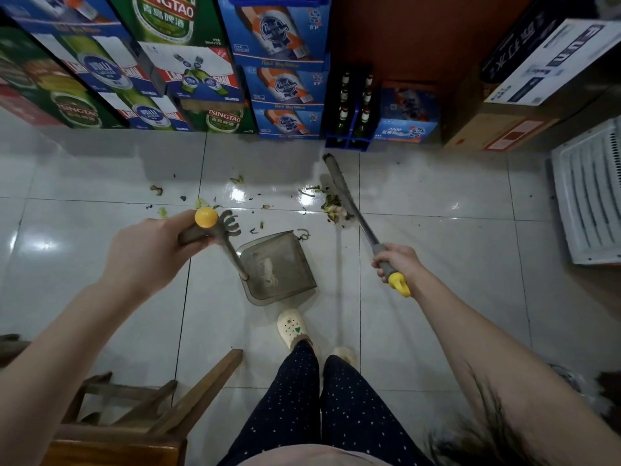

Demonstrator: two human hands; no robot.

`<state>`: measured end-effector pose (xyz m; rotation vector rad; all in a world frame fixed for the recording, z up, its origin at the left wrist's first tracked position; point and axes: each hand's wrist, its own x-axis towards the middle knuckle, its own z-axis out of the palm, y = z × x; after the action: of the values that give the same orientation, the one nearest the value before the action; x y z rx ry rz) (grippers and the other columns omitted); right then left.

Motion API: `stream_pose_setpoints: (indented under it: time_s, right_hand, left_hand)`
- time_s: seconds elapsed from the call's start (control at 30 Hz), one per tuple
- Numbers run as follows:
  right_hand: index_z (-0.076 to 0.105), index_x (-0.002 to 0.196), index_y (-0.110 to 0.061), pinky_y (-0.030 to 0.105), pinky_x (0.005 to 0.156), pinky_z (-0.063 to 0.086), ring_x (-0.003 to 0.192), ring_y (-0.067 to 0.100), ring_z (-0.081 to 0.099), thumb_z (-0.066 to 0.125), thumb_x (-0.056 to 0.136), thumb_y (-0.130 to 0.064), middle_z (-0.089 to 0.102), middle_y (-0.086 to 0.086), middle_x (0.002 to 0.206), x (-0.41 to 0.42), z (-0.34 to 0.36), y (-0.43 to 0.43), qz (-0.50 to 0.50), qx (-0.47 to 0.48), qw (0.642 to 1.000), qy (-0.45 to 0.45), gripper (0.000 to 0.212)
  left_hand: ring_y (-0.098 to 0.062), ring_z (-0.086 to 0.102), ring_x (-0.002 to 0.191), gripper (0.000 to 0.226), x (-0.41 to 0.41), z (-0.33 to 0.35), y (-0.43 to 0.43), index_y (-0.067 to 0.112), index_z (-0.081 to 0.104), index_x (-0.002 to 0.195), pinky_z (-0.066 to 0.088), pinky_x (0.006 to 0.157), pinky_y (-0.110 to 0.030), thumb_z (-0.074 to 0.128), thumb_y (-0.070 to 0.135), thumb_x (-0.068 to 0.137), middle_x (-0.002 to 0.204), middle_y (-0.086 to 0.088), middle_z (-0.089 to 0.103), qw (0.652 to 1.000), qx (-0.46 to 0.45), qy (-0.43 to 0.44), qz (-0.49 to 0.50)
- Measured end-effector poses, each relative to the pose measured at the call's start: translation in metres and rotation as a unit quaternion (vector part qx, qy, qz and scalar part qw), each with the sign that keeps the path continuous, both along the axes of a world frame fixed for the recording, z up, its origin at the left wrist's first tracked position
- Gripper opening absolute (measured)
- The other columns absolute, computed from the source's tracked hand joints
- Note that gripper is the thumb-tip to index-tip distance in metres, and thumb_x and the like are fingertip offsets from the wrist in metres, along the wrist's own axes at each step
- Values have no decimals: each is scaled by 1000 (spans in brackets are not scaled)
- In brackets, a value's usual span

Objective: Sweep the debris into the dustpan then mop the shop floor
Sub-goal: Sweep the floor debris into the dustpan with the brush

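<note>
Both arms are bare and reach forward and down. The left forearm point(67, 334) enters from the lower left edge and angles up toward the middle, its wrist roughly straight and the back of the hand turned upward. The left grip point(158, 250) is curled round the top end of the dustpan handle point(232, 255), with the fingers wrapped under it. The right forearm point(487, 348) comes in from the lower right and slants up and inward. The right grip point(398, 262) is closed round the broom handle point(361, 225) near its upper end, its fingertips showing on the left side of the shaft. The two grips are well apart.
</note>
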<state>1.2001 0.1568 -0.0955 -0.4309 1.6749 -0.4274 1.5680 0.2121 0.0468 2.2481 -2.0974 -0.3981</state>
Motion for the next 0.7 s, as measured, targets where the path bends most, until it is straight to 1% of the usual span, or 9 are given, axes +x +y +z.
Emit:
stream_pose_setpoints:
  time_s: [0.1,0.2,0.27,0.33,0.4,0.53,0.6,0.67,0.7]
  right_hand:
    - [55,103,-9,15,33,35,28,12,44,51,80,14,51,16,64,-4,8,-13,-3,-8,1000,9,33]
    - [52,125,-6,16,33,36,29,14,45,54,81,11,53,17,64,-12,9,-26,-2,-5,1000,29,48]
    - [47,132,-7,16,34,36,29,15,45,54,81,10,53,18,65,-17,9,-32,-16,1,999,30,54]
    - [48,130,-6,16,33,35,29,14,45,54,81,11,53,18,65,-21,12,-35,-17,-2,999,33,52]
    - [52,124,-3,15,33,35,28,14,44,54,80,12,52,17,63,-25,12,-39,-3,-2,999,47,46]
    - [52,120,-5,15,33,35,27,15,43,53,80,13,51,16,62,-38,7,-49,11,5,998,56,43]
    - [52,111,-7,14,32,35,25,14,42,52,79,14,50,17,61,-45,6,-54,32,7,997,68,38]
    - [52,105,-6,15,32,34,24,14,42,52,79,14,50,16,61,-51,2,-62,51,10,996,73,33]
    - [52,102,-5,15,32,35,25,14,42,52,79,14,50,16,61,-54,0,-68,55,15,996,71,29]
  left_hand:
    - [-35,59,67,32,6,-1,-12,33,61,106,38,52,-30,57,54,82,72,-8,64,1000,-4,9,-6]
    - [-33,59,67,31,5,2,-21,31,62,105,35,50,-28,58,52,83,72,-6,64,1000,-11,12,-8]
    - [-30,53,62,30,2,5,-25,30,62,104,32,50,-28,59,51,83,70,-5,63,1000,-16,19,1]
    - [-25,45,61,29,-2,7,-29,29,63,104,31,51,-28,61,49,83,67,-3,60,999,-17,30,15]
    - [-24,44,61,27,-6,9,-33,30,62,103,33,51,-29,62,48,83,64,1,54,999,-13,32,26]
    - [-28,48,61,26,-18,15,-43,30,63,103,34,53,-30,63,47,83,64,0,54,998,-15,27,51]
    - [-30,51,64,27,-27,20,-47,28,64,105,32,54,-30,64,44,83,65,-1,53,998,-18,24,62]
    - [-36,58,70,28,-37,24,-47,25,65,106,33,55,-30,65,42,83,68,-5,59,997,-20,19,78]
    - [-37,59,73,29,-41,25,-48,24,65,106,36,56,-32,64,43,83,72,-8,62,996,-19,18,87]
